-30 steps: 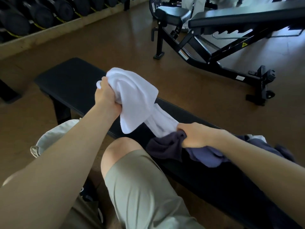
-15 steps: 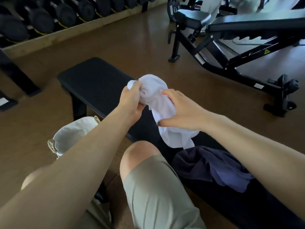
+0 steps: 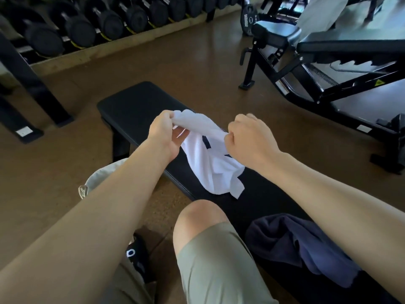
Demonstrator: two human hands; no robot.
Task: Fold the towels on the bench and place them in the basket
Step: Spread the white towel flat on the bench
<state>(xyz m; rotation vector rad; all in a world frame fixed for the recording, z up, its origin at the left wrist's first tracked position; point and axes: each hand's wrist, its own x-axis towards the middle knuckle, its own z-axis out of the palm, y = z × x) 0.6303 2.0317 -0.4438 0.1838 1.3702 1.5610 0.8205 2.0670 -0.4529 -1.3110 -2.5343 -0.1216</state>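
**Both grips on the white towel above the desk**

Grip first: my left hand (image 3: 163,133) pinches one end of the white towel (image 3: 210,159) between thumb and curled fingers, and my right hand (image 3: 249,139) is curled round the other end, knuckles up. Between the two grips the upper edge of the cloth runs bunched, and the rest hangs down in loose folds, its lowest corner reaching the black padded desk (image 3: 135,106); whether it touches the pad I cannot tell.

From my head camera, looking down, a dark blue towel (image 3: 295,244) lies crumpled on the near end of the desk, just beside my right knee (image 3: 197,216) and under my right forearm. The pale cloth basket (image 3: 98,181) stands on the brown floor (image 3: 175,62) to the left of the desk, mostly hidden behind my left forearm. Further off, a row of dumbbells (image 3: 109,25) sits on a rack along the left wall, and an adjustable workout bench (image 3: 328,62) stands to the right.
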